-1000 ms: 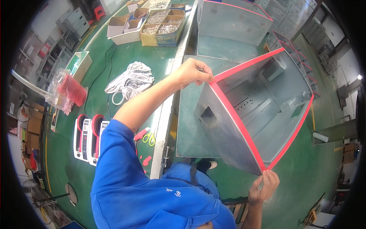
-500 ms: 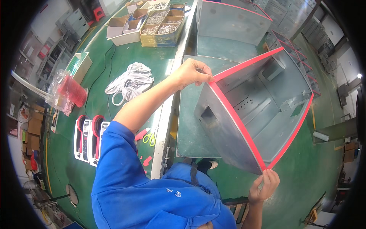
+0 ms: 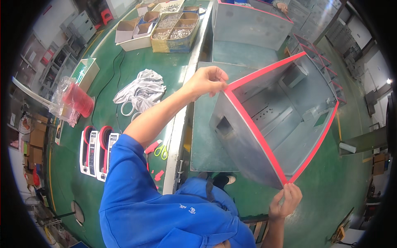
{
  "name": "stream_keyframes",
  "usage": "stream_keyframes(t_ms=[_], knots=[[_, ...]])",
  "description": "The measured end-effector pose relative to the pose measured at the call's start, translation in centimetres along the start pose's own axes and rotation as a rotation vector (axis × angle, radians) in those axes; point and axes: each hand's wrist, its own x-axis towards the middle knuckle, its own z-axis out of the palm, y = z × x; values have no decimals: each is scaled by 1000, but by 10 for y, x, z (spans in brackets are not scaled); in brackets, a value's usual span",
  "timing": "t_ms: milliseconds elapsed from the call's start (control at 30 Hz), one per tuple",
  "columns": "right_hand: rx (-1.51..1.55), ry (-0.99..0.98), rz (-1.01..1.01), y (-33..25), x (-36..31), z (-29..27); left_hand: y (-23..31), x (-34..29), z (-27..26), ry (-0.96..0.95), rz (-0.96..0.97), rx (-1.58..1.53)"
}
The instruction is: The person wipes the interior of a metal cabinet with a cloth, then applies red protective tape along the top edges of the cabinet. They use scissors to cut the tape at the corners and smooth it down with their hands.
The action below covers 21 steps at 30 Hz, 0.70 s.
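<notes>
A grey metal box (image 3: 248, 144) lies tilted with its open side up, and red tape (image 3: 256, 133) runs along its rim. At the rim's left corner, my left hand (image 3: 206, 82) is closed, thumb and fingers pinching the end of the tape. My right hand (image 3: 286, 201) pinches the tape at the near corner, its fingertips touching the rim. The strip between the two hands lies straight along the left edge. Inside the box are a small bracket box (image 3: 295, 75) and rows of holes. Whether the tape is fully stuck down cannot be made out.
On the green bench to the left are two tape dispensers (image 3: 94, 152), green scissors (image 3: 161, 152), a grey cloth (image 3: 142, 91), a wrapped red roll (image 3: 77, 99) and bins of small parts (image 3: 175, 32). Beyond stands another taped box (image 3: 250, 27), with a co-worker's hand (image 3: 283, 7) at it.
My left hand has drawn slightly left and its fingers have shifted at the corner. The right hand stays at the near corner. A co-worker's hand and blue sleeves have appeared at the far box.
</notes>
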Motion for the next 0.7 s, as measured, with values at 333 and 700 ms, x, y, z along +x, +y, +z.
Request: stream_keyframes(t_ms=[333,700], knots=[[1,21,-8,1,-1,2,-8,-9,6,14,-105,-370],[20,48,13,3,-7,7,-10,-4,12,-8,-146,-374]])
